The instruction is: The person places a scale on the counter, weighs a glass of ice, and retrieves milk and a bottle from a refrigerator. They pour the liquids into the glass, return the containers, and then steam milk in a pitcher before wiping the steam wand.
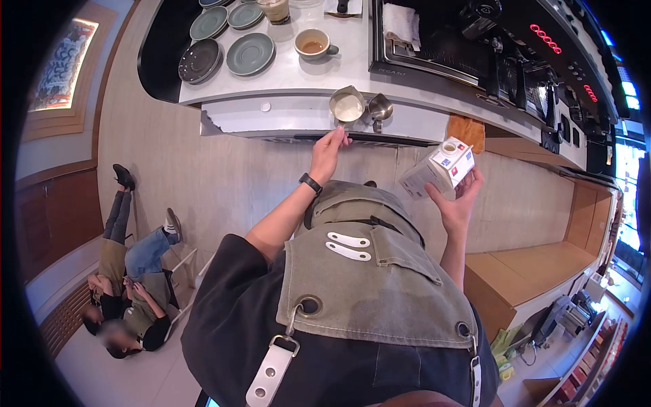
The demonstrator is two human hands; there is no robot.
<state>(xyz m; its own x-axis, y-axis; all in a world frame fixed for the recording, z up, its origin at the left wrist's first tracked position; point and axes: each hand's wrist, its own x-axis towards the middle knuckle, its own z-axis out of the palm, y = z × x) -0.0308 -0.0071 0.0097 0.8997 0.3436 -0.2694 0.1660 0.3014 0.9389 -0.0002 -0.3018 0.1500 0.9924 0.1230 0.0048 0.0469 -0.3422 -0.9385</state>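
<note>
Left hand (pixel 329 150) pinches handle (pixel 340 127) of steel pitcher (pixel 346 93), which sits just ahead, white liquid (pixel 349 108) inside; right hand (pixel 461 198) wraps tilted carton (pixel 439 168); smaller pitcher (pixel 381 106) near left hand, ahead and rightward; coffee cup (pixel 311 34) farther ahead.

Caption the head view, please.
Left-hand grip on a metal pitcher, right-hand grip on a carton, near an espresso machine.
</note>
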